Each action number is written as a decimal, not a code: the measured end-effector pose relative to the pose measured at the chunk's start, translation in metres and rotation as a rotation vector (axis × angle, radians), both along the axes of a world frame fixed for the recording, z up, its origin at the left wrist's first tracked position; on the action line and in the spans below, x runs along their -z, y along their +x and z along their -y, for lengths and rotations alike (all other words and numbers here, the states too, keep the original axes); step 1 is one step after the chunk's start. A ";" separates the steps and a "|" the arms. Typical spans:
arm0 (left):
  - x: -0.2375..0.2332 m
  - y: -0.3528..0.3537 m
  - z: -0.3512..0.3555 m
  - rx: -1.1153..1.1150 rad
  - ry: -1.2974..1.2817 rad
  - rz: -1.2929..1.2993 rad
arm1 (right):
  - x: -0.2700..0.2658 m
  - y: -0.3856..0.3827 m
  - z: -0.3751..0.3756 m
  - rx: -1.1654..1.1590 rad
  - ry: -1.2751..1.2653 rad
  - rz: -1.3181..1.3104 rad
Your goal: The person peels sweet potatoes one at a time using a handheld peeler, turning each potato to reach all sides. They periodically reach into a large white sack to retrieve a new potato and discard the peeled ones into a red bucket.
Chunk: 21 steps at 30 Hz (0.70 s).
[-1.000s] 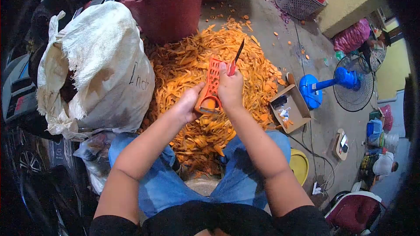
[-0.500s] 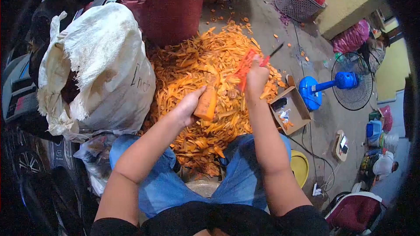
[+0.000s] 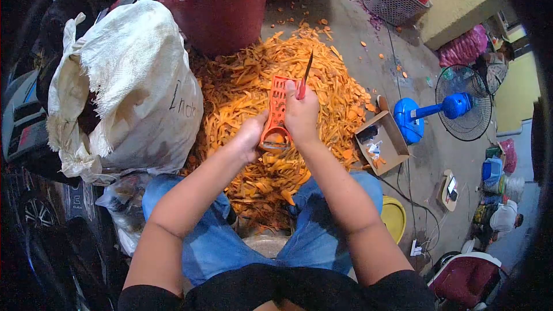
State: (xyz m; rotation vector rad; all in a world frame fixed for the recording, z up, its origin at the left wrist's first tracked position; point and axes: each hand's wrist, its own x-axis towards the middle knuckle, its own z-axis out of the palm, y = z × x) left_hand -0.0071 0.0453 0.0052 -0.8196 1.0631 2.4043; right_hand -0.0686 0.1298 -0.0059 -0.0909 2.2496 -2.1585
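A person's left hand (image 3: 250,137) has its fingers curled closed around a carrot (image 3: 277,137), which is mostly hidden between the two hands. The right hand (image 3: 300,116) grips a peeler (image 3: 277,103) tightly and lays it over the carrot, just beside the left fingertips. A knife (image 3: 307,69) is clamped in the same fist, its blade pointing away past the knuckles. A heap of peelings (image 3: 247,80) lies beneath both hands.

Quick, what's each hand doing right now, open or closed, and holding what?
Left hand: closed on a carrot.
Right hand: closed on an orange peeler, with a knife in the same grip.
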 end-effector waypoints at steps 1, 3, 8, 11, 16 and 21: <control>0.001 0.001 -0.001 0.002 0.001 0.001 | -0.006 0.001 -0.001 0.017 0.088 -0.085; 0.001 0.003 0.001 0.181 -0.066 -0.026 | -0.009 -0.005 -0.007 0.036 0.175 -0.170; -0.010 0.013 0.008 0.428 -0.087 -0.092 | -0.004 -0.060 -0.055 0.491 0.374 -0.303; -0.007 0.008 0.013 0.339 0.057 0.007 | -0.012 -0.064 -0.054 0.570 0.240 0.074; 0.014 -0.004 0.022 0.206 0.101 0.003 | -0.032 -0.012 -0.009 0.138 0.027 0.055; -0.005 -0.006 0.011 0.069 0.000 0.038 | -0.017 0.005 0.004 -0.027 0.006 -0.086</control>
